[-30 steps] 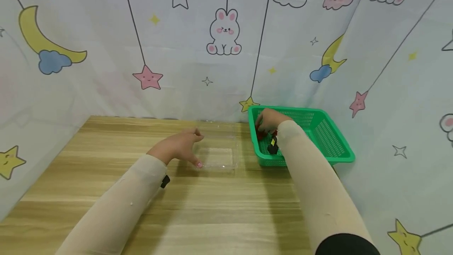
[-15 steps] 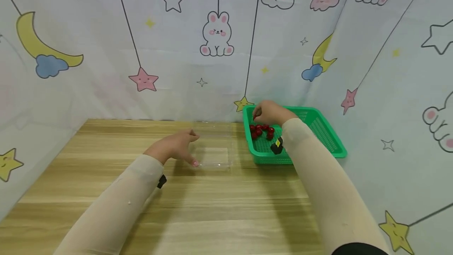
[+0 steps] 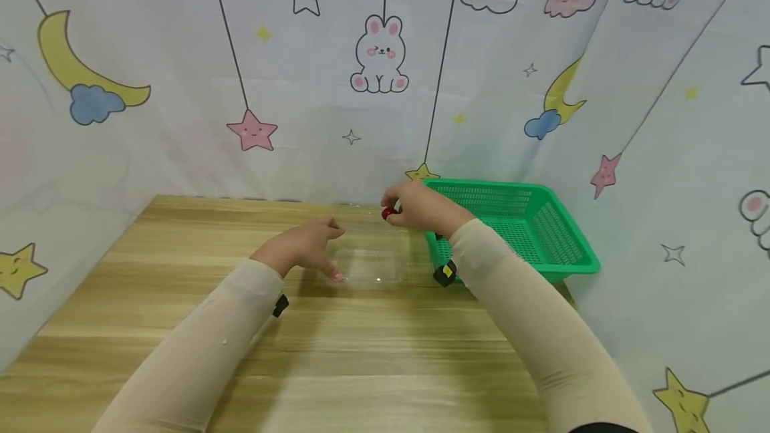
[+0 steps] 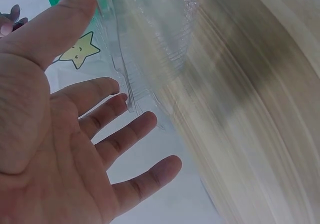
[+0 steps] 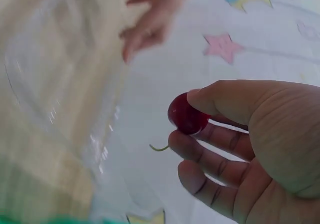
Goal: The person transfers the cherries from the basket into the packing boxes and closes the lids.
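Observation:
My right hand [image 3: 426, 209] pinches a dark red cherry [image 3: 388, 214] between thumb and fingers, above the right back part of a clear plastic box [image 3: 373, 266]. Up close in the right wrist view, the cherry [image 5: 186, 114] is glossy, and a thin green stem [image 5: 159, 148] shows below it beside a fingertip. My left hand [image 3: 303, 248] is at the left side of the box, its thumb and fingers spread apart. In the left wrist view, its fingers [image 4: 132, 136] are extended near the box's edge [image 4: 125, 79]; whether they touch it is hard to tell.
A green slotted basket [image 3: 550, 229] stands on the right of the wooden table [image 3: 361, 353], partly behind my right forearm. Something dark inside its left end is mostly covered by that arm. A patterned white cloth [image 3: 313, 85] hangs behind the table.
My right hand has come up out of the basket and moved left to above the clear box, carrying a cherry. My left hand has stayed beside the box.

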`<state>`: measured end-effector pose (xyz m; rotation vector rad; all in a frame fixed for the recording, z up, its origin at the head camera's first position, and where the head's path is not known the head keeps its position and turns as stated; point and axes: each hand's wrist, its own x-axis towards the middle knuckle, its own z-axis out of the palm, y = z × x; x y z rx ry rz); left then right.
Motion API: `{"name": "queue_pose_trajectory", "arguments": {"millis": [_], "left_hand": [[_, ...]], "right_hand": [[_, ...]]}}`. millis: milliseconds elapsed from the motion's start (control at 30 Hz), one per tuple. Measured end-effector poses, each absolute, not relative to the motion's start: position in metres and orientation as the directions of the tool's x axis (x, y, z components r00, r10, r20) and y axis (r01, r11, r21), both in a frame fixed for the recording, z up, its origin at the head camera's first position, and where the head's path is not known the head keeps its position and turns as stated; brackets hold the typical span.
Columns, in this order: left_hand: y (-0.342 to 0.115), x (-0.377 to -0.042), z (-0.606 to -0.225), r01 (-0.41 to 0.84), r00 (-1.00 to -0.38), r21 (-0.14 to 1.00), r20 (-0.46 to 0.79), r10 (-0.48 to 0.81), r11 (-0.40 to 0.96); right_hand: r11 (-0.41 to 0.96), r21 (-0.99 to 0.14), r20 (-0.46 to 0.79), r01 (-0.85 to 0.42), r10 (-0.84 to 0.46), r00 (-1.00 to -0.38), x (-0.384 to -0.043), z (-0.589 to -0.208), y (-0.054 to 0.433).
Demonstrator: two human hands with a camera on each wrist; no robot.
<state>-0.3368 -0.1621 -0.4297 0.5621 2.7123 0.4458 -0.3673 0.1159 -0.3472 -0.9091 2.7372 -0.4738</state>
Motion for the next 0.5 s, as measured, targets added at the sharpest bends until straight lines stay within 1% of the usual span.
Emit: {"name": "queue_pose_trajectory", "arguments": {"millis": [233,400,500], "left_hand": [[-0.161,-0.337,-0.426,0.314,-0.866,0.354,-0.273,0.419,0.881],[-0.161,-0.337,-0.427,0.313,-0.867,0.350,-0.274,0.417,0.883],[-0.161,-0.338,-0.429,0.324,-0.865,0.348,-0.267,0.424,0.880]], "right_hand": [[0.706,-0.306,-0.116,-0.639,-0.694,-0.710,-0.360,-0.383,0.080],[0.692,-0.285,-0.138,-0.663,-0.714,-0.686,-0.359,-0.410,0.062],[0.686,-0.298,-0.158,-0.664,-0.721,-0.674,-0.360,-0.422,0.055]]}}
